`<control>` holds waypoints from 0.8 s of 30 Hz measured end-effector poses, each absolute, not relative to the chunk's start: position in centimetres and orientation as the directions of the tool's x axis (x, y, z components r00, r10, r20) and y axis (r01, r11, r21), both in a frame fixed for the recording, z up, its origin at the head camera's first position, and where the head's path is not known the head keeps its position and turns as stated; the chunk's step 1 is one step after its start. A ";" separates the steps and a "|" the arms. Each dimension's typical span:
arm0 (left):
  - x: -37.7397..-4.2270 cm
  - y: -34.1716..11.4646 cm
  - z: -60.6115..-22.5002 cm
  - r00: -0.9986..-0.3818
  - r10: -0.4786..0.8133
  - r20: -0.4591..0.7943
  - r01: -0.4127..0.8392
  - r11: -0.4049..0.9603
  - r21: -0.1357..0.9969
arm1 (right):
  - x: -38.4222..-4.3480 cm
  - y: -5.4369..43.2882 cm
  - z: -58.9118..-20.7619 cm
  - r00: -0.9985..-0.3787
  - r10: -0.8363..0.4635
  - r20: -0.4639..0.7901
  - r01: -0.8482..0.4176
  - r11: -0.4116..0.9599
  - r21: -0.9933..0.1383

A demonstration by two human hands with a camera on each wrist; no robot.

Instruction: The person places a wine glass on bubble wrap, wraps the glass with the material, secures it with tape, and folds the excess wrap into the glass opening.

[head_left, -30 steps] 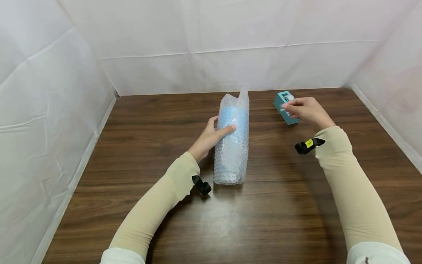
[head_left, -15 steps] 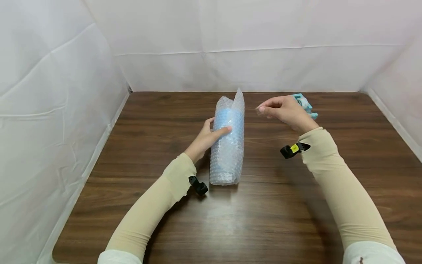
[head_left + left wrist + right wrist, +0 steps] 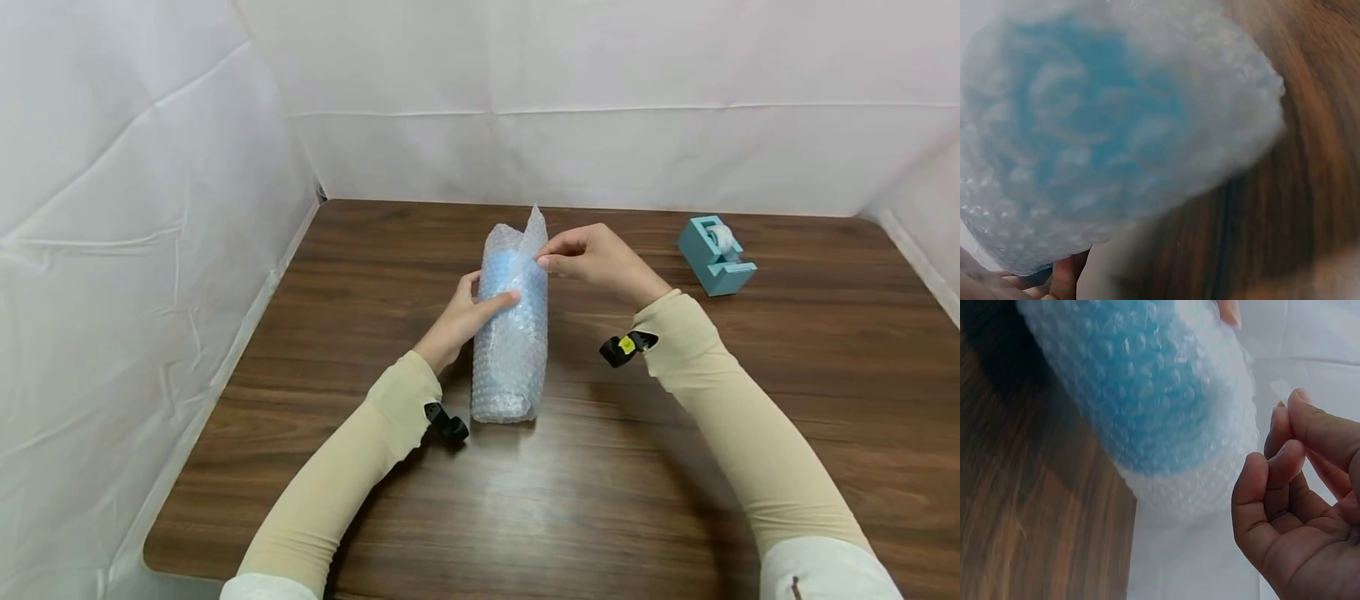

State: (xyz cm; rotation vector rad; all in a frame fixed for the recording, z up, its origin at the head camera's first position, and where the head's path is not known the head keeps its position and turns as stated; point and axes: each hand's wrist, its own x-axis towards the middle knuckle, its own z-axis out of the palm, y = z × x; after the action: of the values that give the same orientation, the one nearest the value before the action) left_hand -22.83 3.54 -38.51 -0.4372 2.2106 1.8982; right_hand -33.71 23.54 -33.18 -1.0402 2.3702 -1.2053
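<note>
A blue, roughly cylindrical object wrapped in bubble wrap point(image 3: 510, 350) lies on the table, its loose wrap end pointing away. My left hand point(image 3: 463, 321) grips the roll from its left side, thumb across the top. Between thumb and index finger, my right hand point(image 3: 1304, 481) pinches a small clear strip of tape point(image 3: 1281, 389). In the head view that right hand is at the roll's upper right edge; whether the tape touches the wrap I cannot tell. The left wrist view is mostly filled by the blurred bubble wrap, with the left fingers point(image 3: 1063, 275) partly visible below.
A teal tape dispenser point(image 3: 716, 257) with a roll of clear tape stands at the back right of the brown wooden table point(image 3: 360, 317). White cloth walls point(image 3: 600, 158) hang behind and beside the table.
My right hand has moved left from the tape dispenser to the wrapped roll, carrying the tape strip. My left hand keeps its hold. The head view has shifted slightly.
</note>
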 end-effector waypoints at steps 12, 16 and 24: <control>-22.5 3.4 -39.1 -0.937 -0.101 -0.334 -0.346 0.158 0.925 | -33.0 21.3 -33.9 -0.662 -0.748 0.042 -0.478 0.378 -0.793; -22.4 3.5 -39.2 -0.939 -0.104 -0.329 -0.342 0.152 0.927 | -32.9 21.0 -34.2 -0.657 -0.753 0.031 -0.479 0.385 -0.789; -22.4 3.8 -39.4 -0.939 -0.108 -0.327 -0.340 0.152 0.928 | -32.5 20.6 -34.4 -0.654 -0.755 0.047 -0.516 0.400 -0.758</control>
State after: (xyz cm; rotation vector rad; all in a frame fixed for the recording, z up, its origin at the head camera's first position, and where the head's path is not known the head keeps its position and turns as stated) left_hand -22.42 3.85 -39.44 -0.4422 2.2377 1.8835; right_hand -32.54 20.64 -34.45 -1.1074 2.3574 -1.1139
